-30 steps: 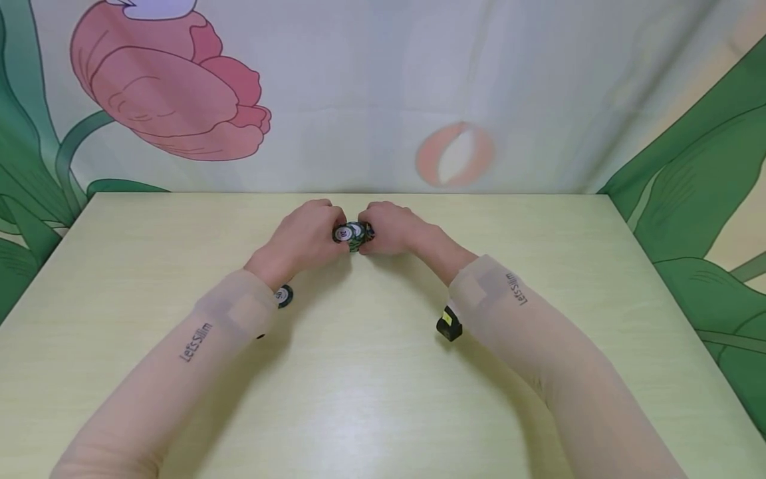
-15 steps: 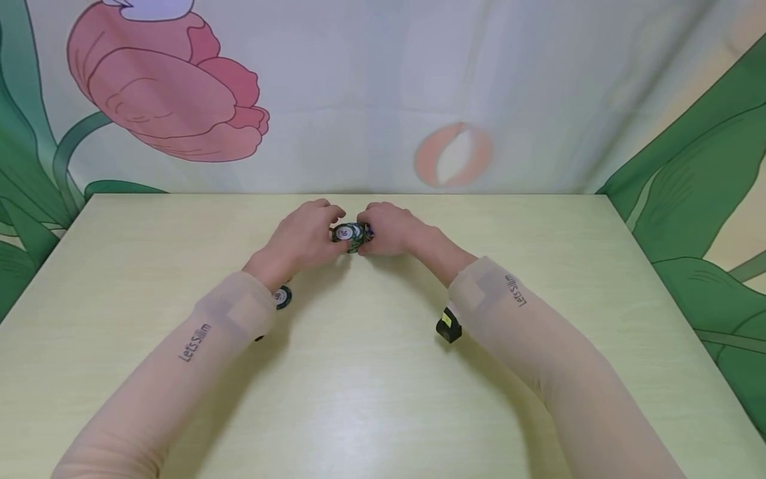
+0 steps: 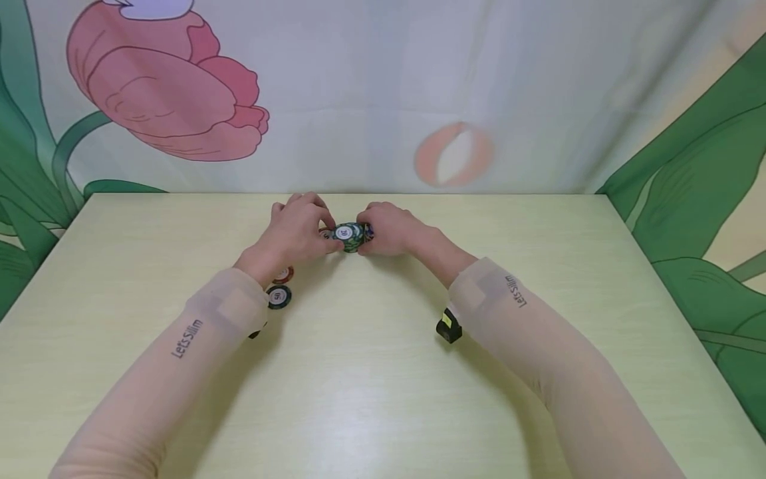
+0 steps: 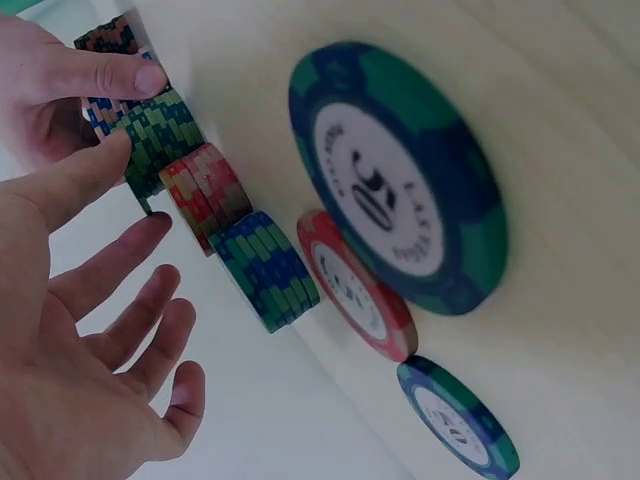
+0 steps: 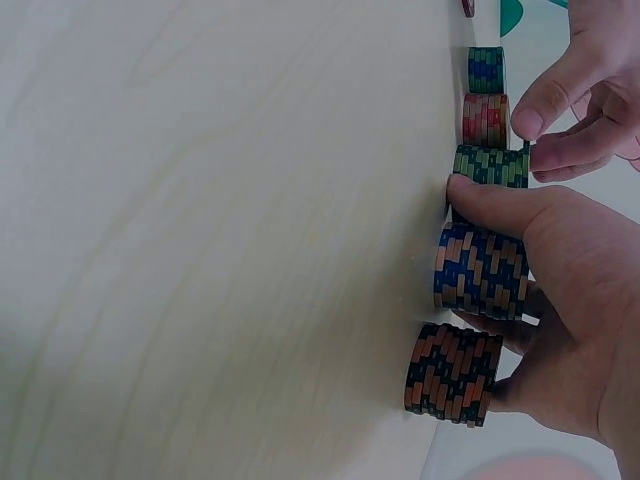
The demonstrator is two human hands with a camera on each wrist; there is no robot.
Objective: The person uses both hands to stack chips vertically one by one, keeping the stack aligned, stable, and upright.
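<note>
On the far part of the table, poker chips stand in a row of stacks. My left hand pinches the top green poker chip between thumb and index finger, at the left edge of the green stack. Its other fingers are spread loosely in the left wrist view. My right hand holds the stacks from the right: its thumb presses the front of the green stack, and its other fingers go behind the blue stack, partly hidden. The black and orange stack stands below these in the right wrist view.
A red stack and a blue-green stack continue the row. Loose chips lie nearer the left sleeve: a large-looking 50 chip, a red chip and another blue-green chip. A patterned curtain hangs behind the table.
My left hand first spread its fingers, then shifted left, uncovering more of the green stack and a red chip beside it. A loose red chip came into sight by the left wrist. My right hand stayed put.
</note>
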